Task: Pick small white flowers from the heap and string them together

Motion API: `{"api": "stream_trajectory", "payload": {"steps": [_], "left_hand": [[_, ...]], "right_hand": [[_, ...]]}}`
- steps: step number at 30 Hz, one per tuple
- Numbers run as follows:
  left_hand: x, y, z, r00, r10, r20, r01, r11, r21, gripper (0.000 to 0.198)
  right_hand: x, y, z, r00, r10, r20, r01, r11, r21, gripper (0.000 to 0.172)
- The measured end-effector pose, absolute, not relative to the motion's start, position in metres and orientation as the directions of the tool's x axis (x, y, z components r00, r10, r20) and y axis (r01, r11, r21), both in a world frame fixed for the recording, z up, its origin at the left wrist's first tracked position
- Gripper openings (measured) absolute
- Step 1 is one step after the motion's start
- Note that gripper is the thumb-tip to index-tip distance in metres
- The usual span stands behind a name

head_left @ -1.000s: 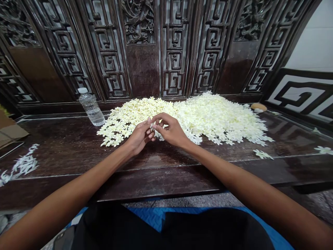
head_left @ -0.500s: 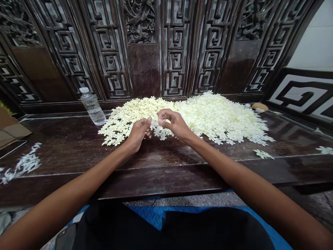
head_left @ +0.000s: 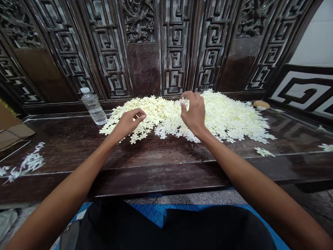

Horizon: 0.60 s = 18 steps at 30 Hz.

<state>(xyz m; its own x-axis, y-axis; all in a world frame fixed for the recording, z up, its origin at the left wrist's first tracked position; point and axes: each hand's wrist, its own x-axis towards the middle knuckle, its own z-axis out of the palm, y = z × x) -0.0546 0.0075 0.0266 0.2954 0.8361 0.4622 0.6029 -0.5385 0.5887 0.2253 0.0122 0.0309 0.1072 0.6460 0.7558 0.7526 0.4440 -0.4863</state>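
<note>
Right hand (head_left: pixel 194 113) higher, blossom (head_left: pixel 184 101) in fingers (head_left: pixel 184 108)

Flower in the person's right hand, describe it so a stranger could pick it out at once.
On the dark wooden bench lies a big heap of small cream-white flowers. Over that heap, the right hand holds up one small cream flower in its fingers. Unlike its neighbours lying in the heap, this flower is held in the fingers.

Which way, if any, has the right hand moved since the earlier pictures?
Yes: the right hand has moved rightward and forward, farther from the clear plastic water bottle.
</note>
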Motion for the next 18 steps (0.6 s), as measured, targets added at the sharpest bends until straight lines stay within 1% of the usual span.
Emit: {"api": "stream_trajectory", "payload": {"steps": [1,3,6,8,9,13,18], "left_hand": [[-0.064,0.011,0.032,0.360,0.835,0.417,0.675,-0.541,0.502,0.033],[-0.078,0.015,0.039,0.440,0.857,0.268,0.756,-0.514,0.406,0.034],[-0.084,0.018,0.041,0.487,0.873,0.009,0.812,-0.456,0.364,0.037],[-0.080,0.018,0.037,0.502,0.857,-0.113,0.828,-0.439,0.347,0.035],[-0.077,0.018,0.034,0.506,0.849,-0.151,0.834,-0.437,0.338,0.034],[-0.067,0.018,0.021,0.520,0.831,-0.197,0.835,-0.446,0.321,0.036],[-0.066,0.020,0.013,0.528,0.833,-0.162,0.826,-0.461,0.324,0.032]], "right_hand": [[0.230,0.015,0.029,0.112,0.625,0.772,0.807,0.397,-0.438,0.028],[0.232,0.020,0.023,0.091,0.633,0.769,0.852,0.351,-0.389,0.033],[0.223,0.019,0.013,0.014,0.692,0.722,0.838,0.386,-0.386,0.029],[0.215,0.014,0.010,-0.053,0.714,0.698,0.823,0.427,-0.374,0.029],[0.211,0.010,0.010,-0.079,0.721,0.688,0.820,0.440,-0.367,0.031],[0.202,-0.002,0.015,-0.121,0.751,0.649,0.795,0.464,-0.390,0.031],[0.201,-0.002,0.013,-0.186,0.763,0.620,0.729,0.530,-0.433,0.026]]}}
